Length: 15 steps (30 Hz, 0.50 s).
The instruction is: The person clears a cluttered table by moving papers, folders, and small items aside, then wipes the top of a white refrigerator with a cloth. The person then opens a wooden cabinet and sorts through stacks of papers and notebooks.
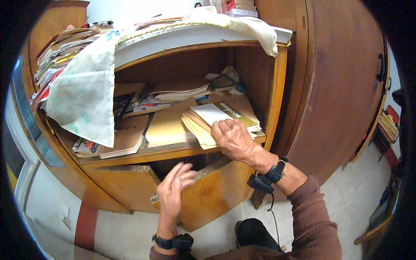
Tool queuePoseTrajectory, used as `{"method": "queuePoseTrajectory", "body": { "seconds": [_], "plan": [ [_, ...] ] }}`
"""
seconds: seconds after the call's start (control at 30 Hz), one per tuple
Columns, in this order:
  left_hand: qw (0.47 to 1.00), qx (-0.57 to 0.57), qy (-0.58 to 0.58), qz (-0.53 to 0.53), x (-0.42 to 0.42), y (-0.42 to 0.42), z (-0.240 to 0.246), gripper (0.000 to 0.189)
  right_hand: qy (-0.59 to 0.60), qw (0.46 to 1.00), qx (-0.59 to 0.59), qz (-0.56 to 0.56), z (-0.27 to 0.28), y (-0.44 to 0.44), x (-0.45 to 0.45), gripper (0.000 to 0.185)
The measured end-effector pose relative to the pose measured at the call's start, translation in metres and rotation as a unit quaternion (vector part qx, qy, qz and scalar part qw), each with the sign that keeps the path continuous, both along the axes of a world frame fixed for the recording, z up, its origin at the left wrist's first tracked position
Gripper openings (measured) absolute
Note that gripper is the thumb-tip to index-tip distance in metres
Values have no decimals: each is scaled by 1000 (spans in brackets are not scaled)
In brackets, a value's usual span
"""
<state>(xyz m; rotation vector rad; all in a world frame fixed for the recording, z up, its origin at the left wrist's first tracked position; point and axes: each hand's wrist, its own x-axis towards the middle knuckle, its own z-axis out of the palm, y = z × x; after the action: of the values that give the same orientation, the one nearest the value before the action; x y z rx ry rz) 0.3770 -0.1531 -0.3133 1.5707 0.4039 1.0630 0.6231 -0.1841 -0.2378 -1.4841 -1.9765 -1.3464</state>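
My right hand grips the near edge of a small stack of notebooks at the right end of the wooden cabinet's open shelf. On top is a white notebook with an olive band bearing writing; cream and brown booklets fan out beneath it. My left hand, blurred and empty, hovers before the lower cabinet door, its fingers loosely spread. Left of the gripped stack lie a tan-covered stack and brown-covered notebooks. Their undersides are hidden.
A pale cloth hangs over the cabinet's left front. Piled papers and folders stand at the far left. More booklets and a crumpled bag sit deeper inside. The lower door stands ajar. A tall brown wardrobe rises at right.
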Motion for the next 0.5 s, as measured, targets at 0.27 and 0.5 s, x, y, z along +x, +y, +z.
{"method": "queuePoseTrajectory", "body": {
  "seconds": [0.27,0.5],
  "plan": [
    [880,-365,-260,-157,92,-3,25,60,-79,991,-2,105,-12,-76,-36,39],
    [884,-369,-248,-146,77,-43,4,61,-82,987,-63,122,-6,-126,-52,36]
  ]
}}
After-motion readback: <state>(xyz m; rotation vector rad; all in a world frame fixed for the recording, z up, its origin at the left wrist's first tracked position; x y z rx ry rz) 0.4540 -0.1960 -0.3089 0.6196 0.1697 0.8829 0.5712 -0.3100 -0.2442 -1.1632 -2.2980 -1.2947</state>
